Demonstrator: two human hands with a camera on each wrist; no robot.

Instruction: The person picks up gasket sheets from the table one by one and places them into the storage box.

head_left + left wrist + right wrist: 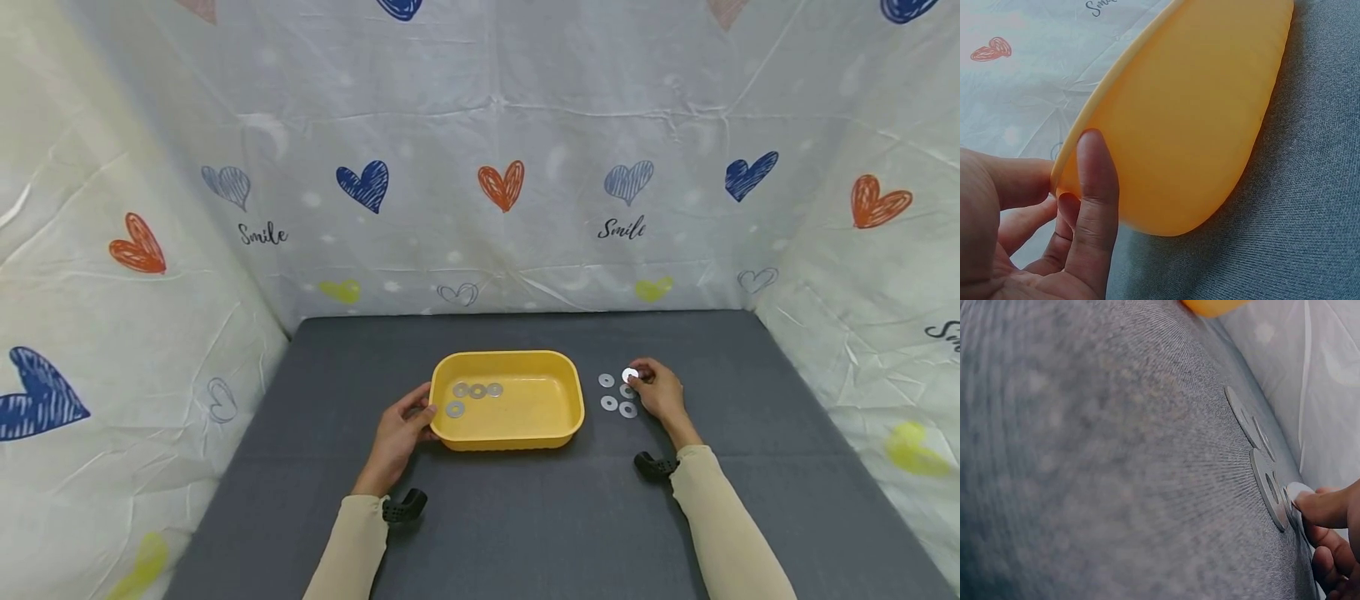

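Observation:
My left hand (397, 433) grips the left rim of a yellow rectangular tray (536, 412), thumb on one side of the wall and fingers on the other. Several flat grey metal washers (450, 411) lie in the tray's left half. To the right of the tray, my right hand (662, 392) pinches one bright washer (626, 372) between thumb and fingers, just over the others. More loose washers (604, 404) lie flat on the cloth beside it. Close up in the right wrist view, the pinched washer (1296, 487) shows partly behind the thumb.
A dark grey cloth (495, 525) covers the table. White curtains (555, 75) printed with hearts stand behind it and on both sides. Each wrist wears a black camera band, the left one (405, 505) near the front of the table.

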